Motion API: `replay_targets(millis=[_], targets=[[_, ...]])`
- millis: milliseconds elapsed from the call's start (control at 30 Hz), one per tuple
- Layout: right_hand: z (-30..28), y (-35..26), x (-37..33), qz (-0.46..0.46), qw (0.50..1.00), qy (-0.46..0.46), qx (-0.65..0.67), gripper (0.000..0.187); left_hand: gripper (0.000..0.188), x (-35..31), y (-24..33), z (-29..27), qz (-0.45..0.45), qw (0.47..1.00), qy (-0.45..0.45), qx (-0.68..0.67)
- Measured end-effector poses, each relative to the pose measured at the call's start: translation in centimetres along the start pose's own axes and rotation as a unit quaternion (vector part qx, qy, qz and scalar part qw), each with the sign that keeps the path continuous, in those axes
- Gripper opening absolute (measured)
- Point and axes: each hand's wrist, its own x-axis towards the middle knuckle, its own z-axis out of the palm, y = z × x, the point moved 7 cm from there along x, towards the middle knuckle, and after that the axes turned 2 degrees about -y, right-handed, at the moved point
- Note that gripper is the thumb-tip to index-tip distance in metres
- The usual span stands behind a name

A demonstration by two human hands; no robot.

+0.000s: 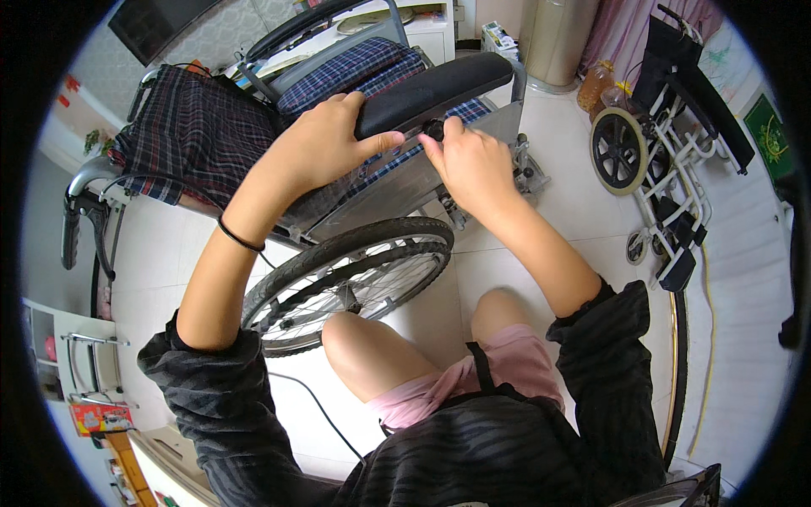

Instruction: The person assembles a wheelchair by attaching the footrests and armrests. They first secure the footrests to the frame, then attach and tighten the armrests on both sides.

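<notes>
A wheelchair with a plaid seat point(346, 72) stands in front of me, turned sideways. My left hand point(325, 139) grips its black padded armrest point(456, 89), fingers curled over the pad and the thumb along the near side. Just under the pad, my right hand point(477, 165) has its thumb and forefinger closed on a small round black knob point(434, 128). Its remaining fingers are folded and partly hidden. Below both hands is a large spoked wheel point(363, 279) with a black tyre, close to my knees.
A dark plaid cloth point(198, 127) drapes over the chair's left end, near a push handle with a brake lever point(84, 215). At the right, a folded wheelchair point(667, 160) leans by the wall. A black cable point(317, 410) runs over the pale tiled floor. Behind stands a white cabinet point(435, 34).
</notes>
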Motion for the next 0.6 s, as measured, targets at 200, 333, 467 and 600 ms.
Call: replay_targets(millis=[200, 333, 467, 600], targets=[[1.2, -0.3, -0.6, 0.123, 0.988, -0.008, 0.090, 0.046, 0.075, 0.0, 0.2, 0.3, 0.019, 0.999, 0.033, 0.012], [1.6, -0.1, -0.7, 0.145, 0.981, -0.006, 0.131, 0.046, 0.072, 0.1, 0.6, 0.1, 0.016, 0.999, 0.015, 0.025], [2.0, 0.4, -0.7, 0.157, 0.965, 0.010, 0.209, 0.046, 0.068, 0.0, 0.8, -0.1, 0.004, 0.998, 0.023, 0.050], [2.4, 0.4, -0.9, 0.178, 0.954, 0.027, 0.240, 0.048, 0.068, -0.1, 0.8, -0.4, 0.005, 0.996, 0.074, 0.050]])
